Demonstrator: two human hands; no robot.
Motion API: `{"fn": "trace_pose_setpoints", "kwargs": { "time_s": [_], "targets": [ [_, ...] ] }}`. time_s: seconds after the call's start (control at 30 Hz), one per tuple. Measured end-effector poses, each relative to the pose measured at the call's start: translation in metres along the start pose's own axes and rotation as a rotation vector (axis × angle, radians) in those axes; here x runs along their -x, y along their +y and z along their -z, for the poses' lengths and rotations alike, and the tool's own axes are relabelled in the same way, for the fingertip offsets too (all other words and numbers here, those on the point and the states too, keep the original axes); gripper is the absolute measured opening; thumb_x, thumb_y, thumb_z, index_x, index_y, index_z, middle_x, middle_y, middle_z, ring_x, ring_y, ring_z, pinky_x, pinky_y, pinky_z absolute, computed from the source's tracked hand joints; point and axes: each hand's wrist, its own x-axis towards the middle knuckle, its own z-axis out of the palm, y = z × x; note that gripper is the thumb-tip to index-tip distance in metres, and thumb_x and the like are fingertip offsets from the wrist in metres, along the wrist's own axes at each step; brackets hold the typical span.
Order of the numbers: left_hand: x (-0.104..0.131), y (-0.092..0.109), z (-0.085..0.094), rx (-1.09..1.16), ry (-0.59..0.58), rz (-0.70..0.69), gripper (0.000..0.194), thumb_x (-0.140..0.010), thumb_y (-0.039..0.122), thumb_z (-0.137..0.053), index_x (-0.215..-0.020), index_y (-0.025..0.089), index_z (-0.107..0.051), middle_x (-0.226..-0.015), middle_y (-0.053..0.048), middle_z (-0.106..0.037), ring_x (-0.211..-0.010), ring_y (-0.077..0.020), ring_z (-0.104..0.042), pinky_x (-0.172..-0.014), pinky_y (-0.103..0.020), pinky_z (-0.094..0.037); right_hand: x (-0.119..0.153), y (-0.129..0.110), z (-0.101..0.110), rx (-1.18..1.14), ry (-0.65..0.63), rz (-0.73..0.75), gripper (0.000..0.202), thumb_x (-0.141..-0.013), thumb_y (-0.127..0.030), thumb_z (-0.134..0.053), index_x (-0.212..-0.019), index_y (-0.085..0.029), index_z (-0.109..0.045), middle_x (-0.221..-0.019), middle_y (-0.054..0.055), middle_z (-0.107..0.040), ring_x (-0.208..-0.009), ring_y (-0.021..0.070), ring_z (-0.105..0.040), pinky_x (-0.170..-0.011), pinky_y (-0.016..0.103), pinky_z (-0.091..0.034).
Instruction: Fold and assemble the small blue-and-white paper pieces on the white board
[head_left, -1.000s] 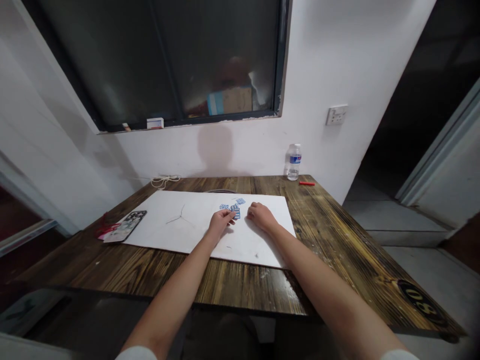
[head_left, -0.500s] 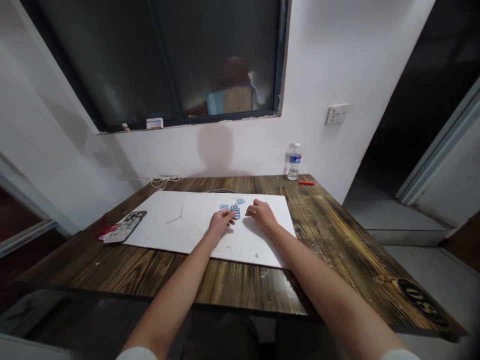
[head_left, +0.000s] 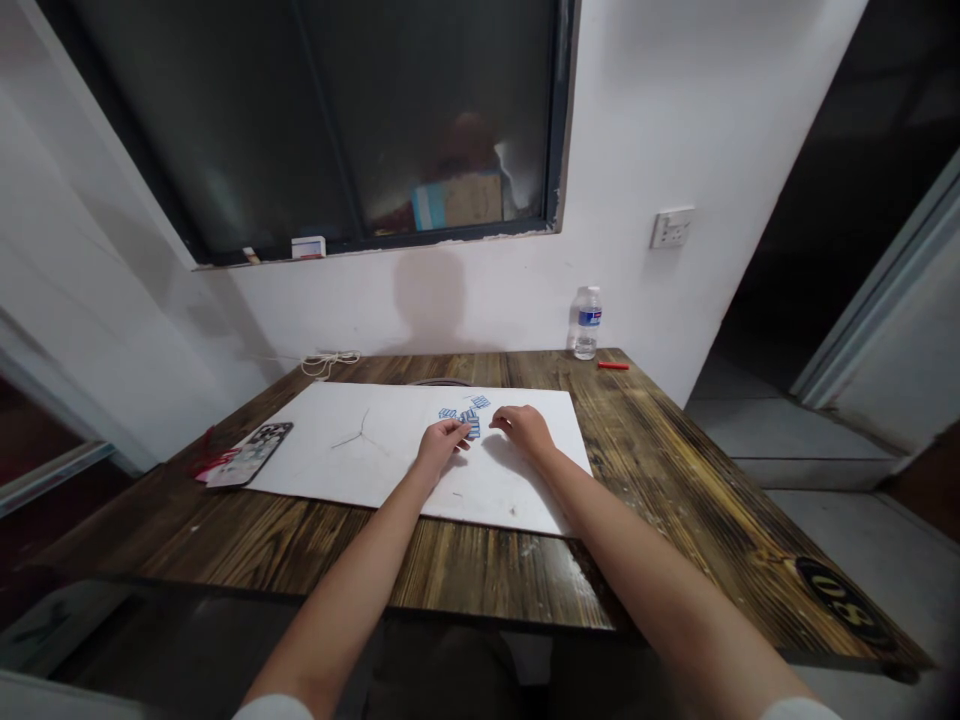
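pieces (head_left: pixel 468 414): blue and striped, clustered on our white board (head_left: pixel 405 412)
left hand (head_left: pixel 442 442): we pinch the nearest piece (head_left: pixel 474 428)
right hand (head_left: pixel 523 430): curled, just beside the cluster; we cannot tell whether it grips anything

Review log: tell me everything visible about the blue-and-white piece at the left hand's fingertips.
The blue-and-white piece is small, with blue bands on white; its material can't be told. The left hand appears to pinch its left edge with the fingertips, over the white board. Similar pieces lie just beyond; whether it touches them or the board is unclear.
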Motion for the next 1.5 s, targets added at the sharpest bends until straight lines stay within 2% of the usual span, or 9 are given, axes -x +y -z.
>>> {"fn": "trace_pose_setpoints", "kwargs": {
  "time_s": [0.13, 0.37, 0.57, 0.63, 0.8, 0.97, 1.2, 1.33, 1.5],
  "targets": [
    [0.0, 0.001, 0.0, 0.003, -0.002, 0.005, 0.041, -0.061, 0.056, -0.076, -0.069, 0.017, -0.066, -0.069, -0.005, -0.07, -0.057, -0.0127, -0.059, -0.053, -0.024, -0.042, 0.0, -0.003, 0.002, 0.037, 0.009, -0.041, 0.021, -0.094, -0.033, -0.056, -0.09, -0.023, -0.075, -0.089, 0.004, -0.076, -0.08, 0.0188, -0.068, -0.074, 0.026, -0.04],
    [-0.001, -0.002, 0.0, -0.003, 0.0, 0.016, 0.043, -0.06, 0.057, -0.076, -0.069, 0.017, -0.065, -0.069, -0.005, -0.069, -0.058, -0.0133, -0.06, -0.053, -0.024, -0.042, -0.001, -0.001, 0.002, 0.026, 0.007, -0.084, 0.022, -0.091, -0.019, -0.054, -0.103, -0.026, -0.07, -0.101, 0.002, -0.076, -0.09, 0.0182, -0.068, -0.082, 0.027, -0.044],
    [-0.002, -0.004, 0.0, 0.006, -0.001, 0.025, 0.04, -0.061, 0.054, -0.077, -0.07, 0.017, -0.066, -0.068, -0.004, -0.069, -0.057, -0.0127, -0.059, -0.053, -0.024, -0.042, -0.002, 0.003, -0.007, -0.113, 0.022, -0.176, 0.039, -0.089, -0.025, -0.06, -0.127, -0.027, -0.053, -0.098, 0.002, -0.076, -0.08, 0.0184, -0.069, -0.074, 0.028, -0.047],
    [-0.002, -0.005, 0.0, 0.011, 0.0, 0.028, 0.039, -0.061, 0.053, -0.077, -0.07, 0.017, -0.066, -0.068, -0.004, -0.068, -0.057, -0.0124, -0.059, -0.052, -0.024, -0.041, -0.002, 0.004, -0.009, -0.195, 0.034, -0.201, 0.036, -0.088, -0.024, -0.062, -0.123, -0.027, -0.054, -0.097, 0.002, -0.076, -0.076, 0.0167, -0.069, -0.071, 0.027, -0.048],
    [-0.001, -0.005, 0.0, 0.021, 0.002, 0.038, 0.038, -0.062, 0.053, -0.077, -0.07, 0.017, -0.065, -0.07, -0.004, -0.069, -0.056, -0.0118, -0.058, -0.049, -0.022, -0.039, -0.004, 0.009, -0.015, -0.487, 0.048, -0.271, 0.008, -0.082, -0.027, -0.066, -0.088, -0.024, -0.063, -0.086, 0.001, -0.076, -0.068, 0.0152, -0.067, -0.064, 0.026, -0.05],
    [-0.001, -0.005, 0.001, 0.042, -0.002, 0.042, 0.038, -0.061, 0.051, -0.078, -0.071, 0.016, -0.066, -0.072, -0.005, -0.07, -0.057, -0.0125, -0.059, -0.05, -0.023, -0.04, -0.007, 0.011, -0.023, -0.803, 0.041, -0.245, 0.021, -0.073, -0.04, -0.069, -0.076, -0.02, -0.063, -0.073, 0.002, -0.071, -0.061, 0.0149, -0.062, -0.061, 0.028, -0.05],
    [-0.003, -0.004, 0.001, 0.026, 0.005, 0.031, 0.04, -0.06, 0.053, -0.077, -0.069, 0.016, -0.065, -0.068, -0.004, -0.069, -0.055, -0.0121, -0.059, -0.051, -0.023, -0.039, -0.008, 0.0, -0.022, -1.074, -0.12, -0.228, 0.038, -0.058, -0.05, -0.08, -0.067, -0.017, -0.062, -0.061, -0.001, -0.064, -0.052, 0.011, -0.052, -0.054, 0.026, -0.042],
    [-0.003, -0.003, 0.001, 0.022, 0.013, 0.031, 0.041, -0.059, 0.054, -0.077, -0.07, 0.016, -0.066, -0.069, -0.004, -0.07, -0.055, -0.012, -0.06, -0.052, -0.023, -0.039, -0.007, -0.006, -0.015, -1.145, -0.134, -0.221, 0.042, -0.056, -0.052, -0.084, -0.065, -0.017, -0.062, -0.055, -0.002, -0.06, -0.048, 0.0096, -0.047, -0.052, 0.026, -0.037],
    [-0.002, -0.003, 0.001, 0.017, 0.009, 0.021, 0.04, -0.061, 0.053, -0.077, -0.07, 0.015, -0.065, -0.07, -0.005, -0.07, -0.054, -0.0121, -0.06, -0.051, -0.022, -0.038, -0.006, -0.007, -0.01, -1.229, -0.077, -0.231, 0.039, -0.061, -0.05, -0.084, -0.064, -0.017, -0.063, -0.051, -0.003, -0.056, -0.05, 0.0104, -0.046, -0.056, 0.027, -0.036]
  ]
}}
